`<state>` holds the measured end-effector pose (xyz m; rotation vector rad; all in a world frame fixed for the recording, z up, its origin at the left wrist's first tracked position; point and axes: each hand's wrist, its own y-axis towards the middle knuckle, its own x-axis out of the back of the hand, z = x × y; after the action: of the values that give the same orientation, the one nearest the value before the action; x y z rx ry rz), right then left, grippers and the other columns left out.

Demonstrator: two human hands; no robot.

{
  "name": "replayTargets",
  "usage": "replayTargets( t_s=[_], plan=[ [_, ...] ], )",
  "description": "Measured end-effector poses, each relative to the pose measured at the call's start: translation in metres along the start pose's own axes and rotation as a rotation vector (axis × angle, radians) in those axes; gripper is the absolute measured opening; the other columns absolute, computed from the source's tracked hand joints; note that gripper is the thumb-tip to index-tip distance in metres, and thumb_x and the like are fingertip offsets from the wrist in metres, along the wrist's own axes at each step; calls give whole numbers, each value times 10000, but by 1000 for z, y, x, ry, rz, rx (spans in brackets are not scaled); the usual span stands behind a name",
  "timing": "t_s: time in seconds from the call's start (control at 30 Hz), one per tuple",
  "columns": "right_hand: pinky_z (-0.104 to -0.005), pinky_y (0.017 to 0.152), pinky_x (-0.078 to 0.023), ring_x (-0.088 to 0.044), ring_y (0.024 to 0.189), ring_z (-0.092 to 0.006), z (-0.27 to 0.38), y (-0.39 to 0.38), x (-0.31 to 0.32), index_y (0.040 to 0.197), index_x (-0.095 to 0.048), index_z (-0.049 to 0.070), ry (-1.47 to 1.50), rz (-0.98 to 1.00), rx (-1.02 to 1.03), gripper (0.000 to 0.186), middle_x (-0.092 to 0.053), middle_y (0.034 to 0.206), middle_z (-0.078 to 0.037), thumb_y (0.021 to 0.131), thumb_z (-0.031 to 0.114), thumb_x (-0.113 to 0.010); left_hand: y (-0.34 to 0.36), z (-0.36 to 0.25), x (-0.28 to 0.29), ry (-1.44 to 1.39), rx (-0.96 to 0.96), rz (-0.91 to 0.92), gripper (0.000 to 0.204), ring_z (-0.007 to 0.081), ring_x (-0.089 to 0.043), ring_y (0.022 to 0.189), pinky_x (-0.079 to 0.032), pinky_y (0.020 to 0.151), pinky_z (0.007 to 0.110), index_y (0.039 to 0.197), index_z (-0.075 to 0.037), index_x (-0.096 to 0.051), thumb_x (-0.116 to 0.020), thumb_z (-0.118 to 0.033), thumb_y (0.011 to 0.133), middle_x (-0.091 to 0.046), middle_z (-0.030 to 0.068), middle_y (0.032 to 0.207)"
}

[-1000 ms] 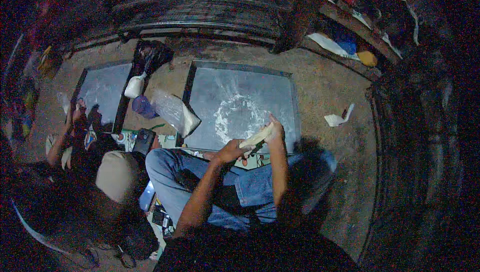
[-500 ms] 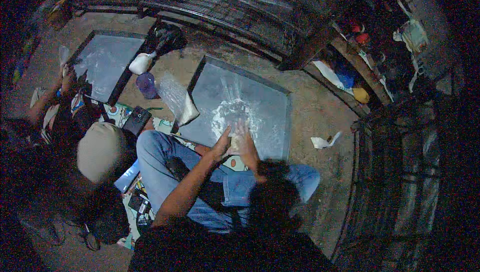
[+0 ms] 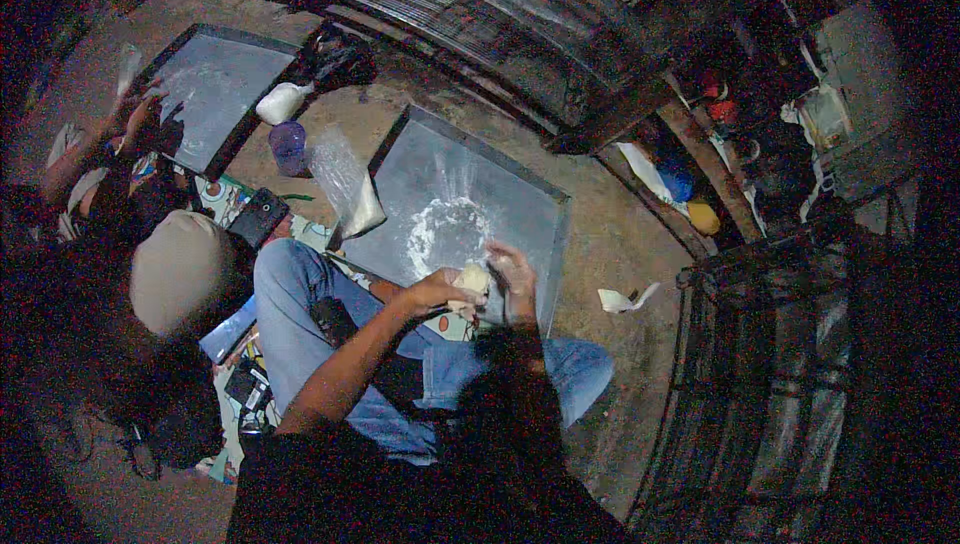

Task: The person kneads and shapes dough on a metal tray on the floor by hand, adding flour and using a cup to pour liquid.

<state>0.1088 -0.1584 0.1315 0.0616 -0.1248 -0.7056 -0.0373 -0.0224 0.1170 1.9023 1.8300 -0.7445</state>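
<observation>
Pale dough (image 3: 472,282) held — powder (image 3: 424,231) in tray (image 3: 522,206).

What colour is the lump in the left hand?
The lump is pale cream, showing best in the head view.

Blue denim jeans (image 3: 300,304) cover the legs, paler over the knees and creased toward the lap. Below the jeans in view is a very dark top (image 3: 400,499), its details lost in shadow. Above them, the left hand (image 3: 440,292) and right hand (image 3: 513,269) are bare, like the left forearm (image 3: 350,369); the right forearm (image 3: 520,312) is largely too dark to tell.
</observation>
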Motion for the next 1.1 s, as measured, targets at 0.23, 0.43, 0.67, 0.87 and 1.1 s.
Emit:
replayTargets(
  t_s=[0.23, 0.43, 0.67, 0.87, 1.1],
  plan=[
    [-364, 915, -455, -605, 1038, -285, 23, -6, -34, 924, -651, 8, -40, 243, -116, 255, -653, 1058, -170, 759, 191, -716, 9, 19, 14, -30, 86, 116, 347, 195, -656, 663, -522, 409, 315, 1043, 7, -599, -715, -195, 785, -661, 104, 848],
    [-332, 548, -426, -541, 541, -199, 16, 3, -48, 649, -531, -28, -820, -24, 232, 231, -514, 571, -146, 623, 107, -717, 12, 22, 21, 278, 56, 140, 372, 174, -629, 587, -509, 391, 293, 1010, 5, -582, -732, -191, 731, -641, 88, 779],
    [-349, 498, -422, -505, 462, -215, -74, 34, -13, 583, -528, -6, -930, -201, 43, 230, -499, 505, -130, 614, 132, -709, 48, 89, 30, 1117, -235, -333, 262, 279, -670, 597, -539, 505, 381, 761, 59, -626, -740, -149, 651, -648, 173, 659],
    [-337, 615, -459, -581, 645, -188, -48, 41, -20, 824, -594, 3, -748, 192, -236, 236, -626, 748, -149, 792, 225, -668, 10, 41, 14, 1174, -74, -545, 427, 369, -652, 774, -529, 699, 448, 986, 66, -566, -727, -141, 649, -639, 231, 796],
    [-448, 838, -464, -605, 950, -411, 40, 18, -72, 1042, -632, -13, -1108, 46, -347, 433, -635, 982, -263, 859, 376, -585, 10, 27, 10, 1145, -415, -648, 416, 411, -619, 808, -500, 712, 477, 1066, 52, -513, -663, -87, 704, -617, 249, 862]
  ],
)
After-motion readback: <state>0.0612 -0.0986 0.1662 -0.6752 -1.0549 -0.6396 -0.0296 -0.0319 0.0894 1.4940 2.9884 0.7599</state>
